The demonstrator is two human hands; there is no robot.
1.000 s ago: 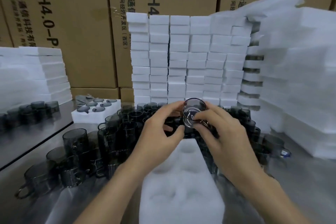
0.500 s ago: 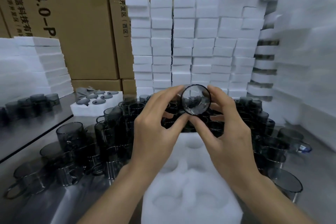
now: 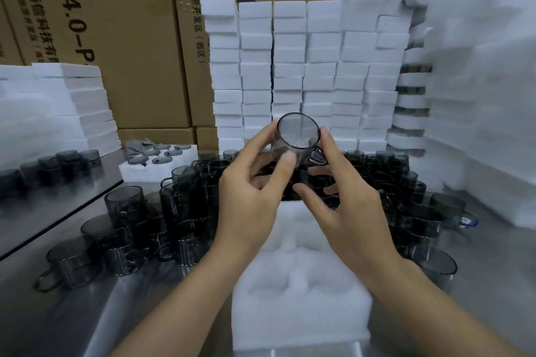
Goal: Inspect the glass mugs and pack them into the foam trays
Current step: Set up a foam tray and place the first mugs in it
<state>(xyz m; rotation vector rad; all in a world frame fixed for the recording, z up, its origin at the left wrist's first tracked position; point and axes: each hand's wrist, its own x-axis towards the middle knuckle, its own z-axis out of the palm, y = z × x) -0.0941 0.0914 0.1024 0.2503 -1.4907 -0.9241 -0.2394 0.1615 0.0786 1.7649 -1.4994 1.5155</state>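
A smoky grey glass mug (image 3: 298,136) is held up in front of me, tipped so its round end faces the camera. My left hand (image 3: 255,188) pinches it between thumb and fingers on its left side. My right hand (image 3: 345,200) touches its right side with the forefinger by the handle. Below the hands lies a white foam tray (image 3: 298,284) with round hollows, no mugs in those I can see. Several more grey mugs (image 3: 179,211) crowd the steel table around the tray.
Stacked white foam blocks (image 3: 304,72) form a wall behind; taller foam stacks (image 3: 487,90) stand right and a lower foam pile (image 3: 58,107) left. A foam tray with mugs in it (image 3: 156,159) sits far left. Cardboard cartons (image 3: 116,38) line the back.
Both hands have lifted the mug from just above the table up to eye height, and it has turned in the fingers. The camera has tilted up slightly.
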